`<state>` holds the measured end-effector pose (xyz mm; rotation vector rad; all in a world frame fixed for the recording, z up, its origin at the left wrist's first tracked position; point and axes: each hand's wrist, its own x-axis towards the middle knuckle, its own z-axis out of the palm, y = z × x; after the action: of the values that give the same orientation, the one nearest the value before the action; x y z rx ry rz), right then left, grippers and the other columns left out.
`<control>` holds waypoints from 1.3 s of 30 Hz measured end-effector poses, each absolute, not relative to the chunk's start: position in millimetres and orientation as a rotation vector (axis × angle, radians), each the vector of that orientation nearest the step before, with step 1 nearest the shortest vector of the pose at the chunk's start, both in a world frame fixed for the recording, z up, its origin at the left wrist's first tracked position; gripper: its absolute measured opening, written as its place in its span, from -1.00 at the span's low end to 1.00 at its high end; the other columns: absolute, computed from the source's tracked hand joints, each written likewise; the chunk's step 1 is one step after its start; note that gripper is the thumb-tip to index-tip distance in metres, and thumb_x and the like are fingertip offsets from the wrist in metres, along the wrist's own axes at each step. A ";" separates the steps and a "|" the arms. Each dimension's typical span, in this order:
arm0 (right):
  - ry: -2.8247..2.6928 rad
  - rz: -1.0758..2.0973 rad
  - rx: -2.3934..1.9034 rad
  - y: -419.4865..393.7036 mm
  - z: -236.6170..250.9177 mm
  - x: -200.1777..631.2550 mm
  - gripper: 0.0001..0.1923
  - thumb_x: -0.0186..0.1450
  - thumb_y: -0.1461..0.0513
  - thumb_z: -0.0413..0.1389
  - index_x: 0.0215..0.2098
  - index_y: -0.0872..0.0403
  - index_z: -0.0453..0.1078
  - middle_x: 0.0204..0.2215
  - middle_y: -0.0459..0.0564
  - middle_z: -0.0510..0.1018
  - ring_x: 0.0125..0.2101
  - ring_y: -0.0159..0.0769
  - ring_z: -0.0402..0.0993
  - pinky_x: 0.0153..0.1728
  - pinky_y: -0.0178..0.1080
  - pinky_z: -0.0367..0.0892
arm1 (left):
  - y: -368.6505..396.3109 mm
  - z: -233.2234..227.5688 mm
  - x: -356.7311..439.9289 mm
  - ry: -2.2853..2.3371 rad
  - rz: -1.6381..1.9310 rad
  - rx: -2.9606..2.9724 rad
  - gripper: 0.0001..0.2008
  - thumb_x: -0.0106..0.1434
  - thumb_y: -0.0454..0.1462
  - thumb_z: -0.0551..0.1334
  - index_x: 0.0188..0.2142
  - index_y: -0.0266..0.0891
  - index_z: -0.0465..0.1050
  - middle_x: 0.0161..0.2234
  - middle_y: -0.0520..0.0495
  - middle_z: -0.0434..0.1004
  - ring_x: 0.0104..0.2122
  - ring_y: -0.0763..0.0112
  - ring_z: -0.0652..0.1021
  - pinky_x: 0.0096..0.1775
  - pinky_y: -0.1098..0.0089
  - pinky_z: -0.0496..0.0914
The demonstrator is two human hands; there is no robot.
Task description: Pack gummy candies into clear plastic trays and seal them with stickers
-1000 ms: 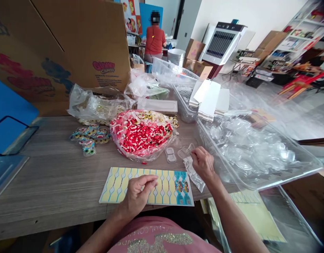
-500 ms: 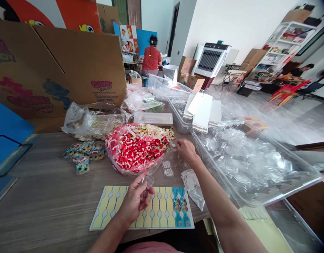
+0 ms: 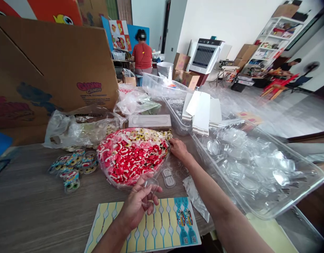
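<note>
My left hand (image 3: 139, 202) is closed around a small clear plastic case (image 3: 151, 184), held up over the near edge of the candy bag. Beneath that hand lies a sticker sheet (image 3: 156, 218) with yellow backing and a few blue printed labels at its right. An open clear bag (image 3: 130, 156) full of red-and-white gummy candies, with yellowish eye-like ones (image 3: 141, 134) along its far side, sits ahead. At its right rim is my right hand (image 3: 179, 149), fingers bent together; what they hold is hidden. Another clear case (image 3: 168, 177) lies on the table below it.
Filled, labelled cases (image 3: 72, 167) are piled at left beside a crumpled plastic bag (image 3: 80, 126). A large clear bin (image 3: 259, 211) of empty cases stands at right, with white cards (image 3: 201, 112) behind. A cardboard box (image 3: 98, 63) blocks the far left. A person (image 3: 142, 54) sits further back.
My right hand has moved left, up to the candy bag's right rim. My left hand still holds the clear case, now tilted up more. The whole view has shifted slightly.
</note>
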<state>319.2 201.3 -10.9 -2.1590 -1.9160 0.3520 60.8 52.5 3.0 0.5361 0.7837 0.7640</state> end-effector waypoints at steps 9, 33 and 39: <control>-1.743 0.477 -2.023 172.0 -15.6 344.2 -0.63 0.20 0.30 0.01 -0.09 0.13 0.53 -0.43 0.00 0.60 -0.37 -0.29 0.47 -0.29 -0.31 0.32 | 50.0 -3.9 60.9 0.744 0.740 0.471 -0.57 0.26 -0.23 0.28 0.08 -0.19 0.22 -0.27 -0.19 0.61 -0.56 0.47 0.50 -0.66 0.58 0.17; -2.004 0.900 -1.167 59.3 46.6 250.6 -0.87 0.32 0.22 0.13 -0.38 0.04 0.47 -0.42 -0.09 0.49 -0.38 -0.37 0.39 -0.31 -0.29 0.30 | 28.8 1.4 65.1 0.609 0.870 0.302 -0.46 0.29 0.08 0.22 0.09 -0.21 0.30 -0.35 -0.12 0.60 -0.56 0.37 0.57 -0.65 0.52 0.19; -2.012 0.651 -1.317 42.1 27.4 223.6 -0.82 0.28 0.28 0.13 -0.19 -0.02 0.53 -0.28 -0.02 0.48 -0.23 -0.25 0.43 -0.17 -0.19 0.34 | 23.0 0.0 67.1 0.565 0.889 0.283 -0.50 0.28 0.07 0.25 0.05 -0.20 0.39 -0.45 0.01 0.48 -0.56 0.40 0.55 -0.67 0.53 0.18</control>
<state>223.6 42.1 27.4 -1.3171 -2.0116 0.6509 67.1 23.0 0.0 0.2827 0.5647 0.8889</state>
